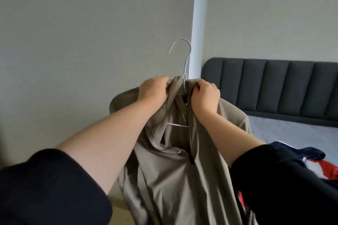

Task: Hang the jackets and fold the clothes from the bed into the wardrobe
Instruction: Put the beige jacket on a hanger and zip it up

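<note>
An olive-grey jacket hangs in front of me on a white wire hanger, whose hook sticks up above the collar. My left hand grips the left side of the collar. My right hand pinches the right side of the collar. Both hands are level with each other just below the hook. The hanger's lower bar shows through the open front of the jacket.
A bed with a grey cover and a dark padded headboard lies to the right. Navy, red and white clothes are heaped on it. A white pillar stands behind the hanger against a grey wall.
</note>
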### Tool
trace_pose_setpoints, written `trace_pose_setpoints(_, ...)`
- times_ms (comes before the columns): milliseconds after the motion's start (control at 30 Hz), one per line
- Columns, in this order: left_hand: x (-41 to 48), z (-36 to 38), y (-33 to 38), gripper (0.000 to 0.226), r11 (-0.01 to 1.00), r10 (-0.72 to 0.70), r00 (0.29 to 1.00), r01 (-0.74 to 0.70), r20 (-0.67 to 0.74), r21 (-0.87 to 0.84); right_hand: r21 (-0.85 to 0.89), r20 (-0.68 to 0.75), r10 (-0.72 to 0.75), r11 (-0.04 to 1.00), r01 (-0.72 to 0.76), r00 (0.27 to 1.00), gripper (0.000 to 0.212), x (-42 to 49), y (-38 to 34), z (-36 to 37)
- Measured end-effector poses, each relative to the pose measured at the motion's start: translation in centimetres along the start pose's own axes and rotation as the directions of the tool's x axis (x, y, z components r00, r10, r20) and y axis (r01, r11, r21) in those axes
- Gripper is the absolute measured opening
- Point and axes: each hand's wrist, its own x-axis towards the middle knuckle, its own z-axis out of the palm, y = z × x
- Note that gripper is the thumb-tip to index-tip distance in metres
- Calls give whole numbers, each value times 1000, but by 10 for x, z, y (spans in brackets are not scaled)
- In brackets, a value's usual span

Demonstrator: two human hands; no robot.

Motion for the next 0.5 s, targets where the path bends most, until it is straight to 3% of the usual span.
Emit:
trace_pose_setpoints(67,17,-46,-5,14,997,54,982,-42,-179,72,74,-113,-48,996,56,992,18,21,-37,-13)
trace_pose_setpoints(167,27,-106,-13,7,983,184,807,-159,-561,94,233,-337,-152,943,239,929,16,42,-89,-35)
trace_pose_setpoints(233,30,-136,-21,7,984,174,742,-149,-647,94,261,-394,-230,900,348,890,17,53,-119,-46)
trace_pose_setpoints(267,33,-150,-27,6,989,149,763,-111,-629,100,256,-379,-263,891,374,887,18,60,-132,-48)
trace_pose_setpoints(300,37,-162,-35,6,993,102,827,-47,-553,112,254,-329,-272,897,362,904,20,66,-143,-47)
trace_pose_setpoints(367,42,-181,-55,14,974,-24,988,57,-153,217,292,-142,-210,925,243,967,24,71,-158,-41)
trace_pose_setpoints(400,43,-190,-65,19,968,-69,992,41,104,246,310,-69,-187,930,199,980,25,68,-163,-36)
trace_pose_setpoints(433,43,-198,-74,26,969,-95,959,28,266,245,321,-34,-192,927,193,981,25,60,-167,-30)
trace_pose_setpoints(500,34,-211,-92,37,977,-111,949,50,296,205,335,5,-224,919,209,975,20,43,-175,-16)
